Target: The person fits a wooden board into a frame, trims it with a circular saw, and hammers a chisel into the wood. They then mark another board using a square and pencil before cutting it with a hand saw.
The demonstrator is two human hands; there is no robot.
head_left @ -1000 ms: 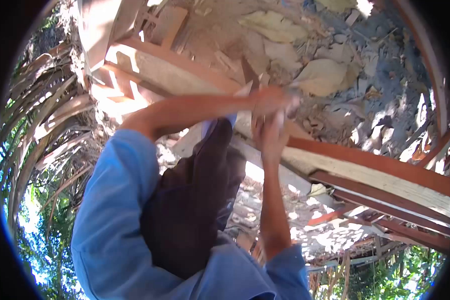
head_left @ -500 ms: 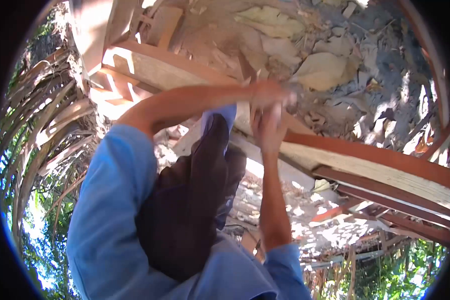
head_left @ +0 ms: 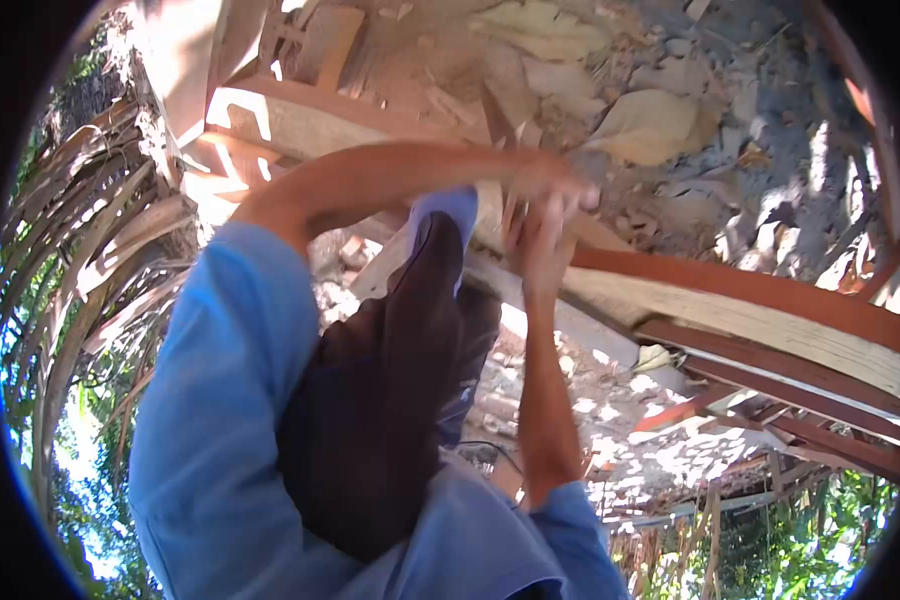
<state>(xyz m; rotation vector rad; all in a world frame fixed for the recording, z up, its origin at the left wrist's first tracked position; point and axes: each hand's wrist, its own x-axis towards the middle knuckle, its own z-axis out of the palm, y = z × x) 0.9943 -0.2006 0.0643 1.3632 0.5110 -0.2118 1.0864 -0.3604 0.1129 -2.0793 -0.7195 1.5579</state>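
My left hand (head_left: 555, 180) reaches in from the left, its fingers blurred but closed, just above my right hand (head_left: 543, 240). The right hand comes up from below with its fingers curled together. The two hands meet over a long wooden beam (head_left: 730, 300) with a red-brown top face. Whatever they hold is hidden by fingers and blur. A dark pointed piece (head_left: 495, 115) stands up just beyond the hands. My foot, in a pale purple covering (head_left: 445, 210), rests against the wood on their left.
Dry leaves (head_left: 650, 128) and dirt lie beyond the beam. More wooden frame pieces (head_left: 310, 125) stand at the upper left. Several red-brown slats (head_left: 790, 380) are at the right. Dry palm fronds (head_left: 120, 240) hang at the left.
My hands stay close together, with the left fingers slightly lower and farther right. The view has shifted a little, and the foot's pale covering appears slightly higher.
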